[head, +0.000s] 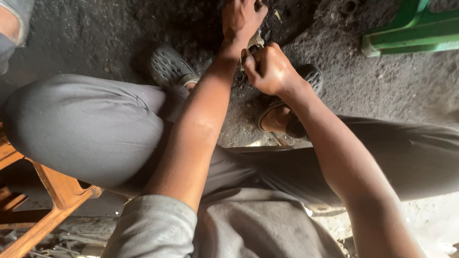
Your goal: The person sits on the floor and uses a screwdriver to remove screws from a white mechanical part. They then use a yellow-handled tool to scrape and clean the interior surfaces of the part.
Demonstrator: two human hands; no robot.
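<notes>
Metal part (256, 42) between your feet, on the dark ground.
You are clenching your right hand (268, 69) around it; your left hand (240, 19) is gripping above. Progress cannot be judged; the part is mostly hidden.

This looks like a rough workshop, perhaps a repair yard. The floor (382, 91) is bare, dark and gritty, blackened as if with oil and soot. A rust-orange metal frame (52, 200) stands at the lower left with scrap metal bits (52, 246) beneath it, and a green painted metal stand (411, 33) sits at the upper right.
</notes>
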